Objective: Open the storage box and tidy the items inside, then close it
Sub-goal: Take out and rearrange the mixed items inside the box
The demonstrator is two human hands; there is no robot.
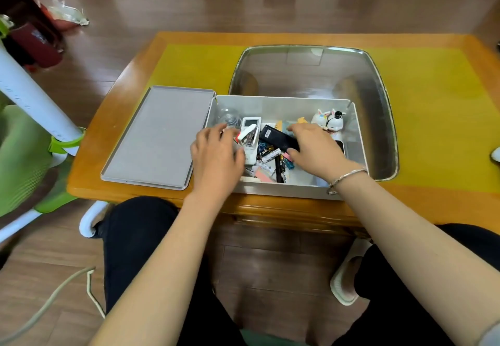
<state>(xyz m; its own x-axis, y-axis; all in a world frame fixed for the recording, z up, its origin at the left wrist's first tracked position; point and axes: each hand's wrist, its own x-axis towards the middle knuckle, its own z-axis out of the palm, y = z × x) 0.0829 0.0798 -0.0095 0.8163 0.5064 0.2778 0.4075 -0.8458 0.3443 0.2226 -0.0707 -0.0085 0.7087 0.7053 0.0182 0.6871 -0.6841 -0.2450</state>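
Sitting at the near edge of the table (113,140), the box (284,106) was seen open, w/ its lid (154,137) laid flat just beside it on the left. Lots of small things were piled inside. The left hand (216,153) was spread over the left part of the pile, fingers fairly straight, nothing clearly held; whether the fingertips touched the stapler (247,137) couldn't be told. The right hand (313,148) was curled round the black case (278,138), thumb under its near side and fingers over its far side.

The case was judged stiff, smooth and light, so maybe slippery; its long sides looked best for holding. The stapler was judged hard and a bit heavy, best taken by its body. The white remote (251,125) looked stiff and easy to lift by its sides. The two rabbit toys (327,121) in the far right corner were judged breakable, so they should be held by the body, not the ears. Pens and small bits in the middle were loose and could roll.

Room inside the box was tight, w/ walls close on all sides. More room was seen on the lid, and in the silver tray (378,96) touching the box behind.
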